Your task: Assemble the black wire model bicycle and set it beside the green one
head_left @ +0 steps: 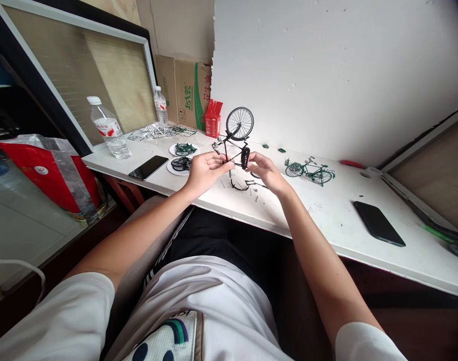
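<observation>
A black model bicycle [232,145] is held up above the white table, its one fitted wheel at the top. My left hand [208,173] pinches the lower left part of the frame between thumb and fingers. On the other side, my right hand [264,170] has its fingers closed at the black chain part [245,156]. Beneath the hands lie a curved black piece [239,186] and several small loose bits. A green model bicycle [312,171] stands to the right. Two white plates hold green parts [184,149] and black parts [181,164].
On the white table [311,220] lie a phone [149,167] at the left and a black phone [379,223] at the right. Two water bottles [109,131], a small red box [213,119] and a cardboard box [185,90] stand at the back left.
</observation>
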{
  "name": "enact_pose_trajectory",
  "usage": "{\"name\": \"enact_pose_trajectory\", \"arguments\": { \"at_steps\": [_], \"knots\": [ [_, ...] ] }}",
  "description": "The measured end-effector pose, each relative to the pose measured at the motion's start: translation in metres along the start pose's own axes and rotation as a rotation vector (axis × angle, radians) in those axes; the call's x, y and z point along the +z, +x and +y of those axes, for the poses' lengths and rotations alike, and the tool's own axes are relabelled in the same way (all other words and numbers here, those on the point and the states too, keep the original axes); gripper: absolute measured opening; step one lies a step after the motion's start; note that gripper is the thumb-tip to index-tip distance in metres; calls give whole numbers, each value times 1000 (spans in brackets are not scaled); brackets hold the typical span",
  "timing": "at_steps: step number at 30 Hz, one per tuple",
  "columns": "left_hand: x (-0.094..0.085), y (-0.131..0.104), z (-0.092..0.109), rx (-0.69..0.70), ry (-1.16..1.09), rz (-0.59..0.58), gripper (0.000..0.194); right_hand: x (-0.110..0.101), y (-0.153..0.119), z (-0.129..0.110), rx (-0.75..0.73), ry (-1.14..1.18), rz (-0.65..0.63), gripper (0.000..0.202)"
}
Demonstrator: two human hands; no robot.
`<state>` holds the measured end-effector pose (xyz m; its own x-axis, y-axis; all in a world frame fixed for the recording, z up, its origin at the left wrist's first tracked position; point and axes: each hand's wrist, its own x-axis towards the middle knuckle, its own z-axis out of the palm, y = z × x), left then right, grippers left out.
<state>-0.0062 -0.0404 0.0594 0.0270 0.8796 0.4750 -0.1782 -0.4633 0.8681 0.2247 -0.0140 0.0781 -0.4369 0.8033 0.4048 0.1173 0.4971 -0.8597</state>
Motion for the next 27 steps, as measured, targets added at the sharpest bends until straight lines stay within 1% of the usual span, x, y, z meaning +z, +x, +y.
{"name": "enact_pose_trajectory", "arguments": {
  "at_steps": [4,8,14,17,21,22,23,27],
  "knots": [
    [-1,0,0,6,23,-3,47,-1,0,1,24,25,3,16],
    [0,0,0,27,59,1,45,-2,0,2,36,49,30,17],
    [2,-1,-1,28,56,-6,44,-5,0,6,32,54,28,19],
    [2,-1,-1,26,59,5,43,-8,2,10,30,-10,58,28],
    [0,0,-3,41,86,60,40,-18,3,21,59,-204,127,37],
    [-2,1,-4,48,93,76,40,-21,2,25,67,-272,112,35],
    [-3,2,-6,52,100,89,39,-23,2,28,75,-350,68,31],
    [-10,7,-13,16,92,110,41,-27,-3,40,90,-617,-209,10]
  ]
}}
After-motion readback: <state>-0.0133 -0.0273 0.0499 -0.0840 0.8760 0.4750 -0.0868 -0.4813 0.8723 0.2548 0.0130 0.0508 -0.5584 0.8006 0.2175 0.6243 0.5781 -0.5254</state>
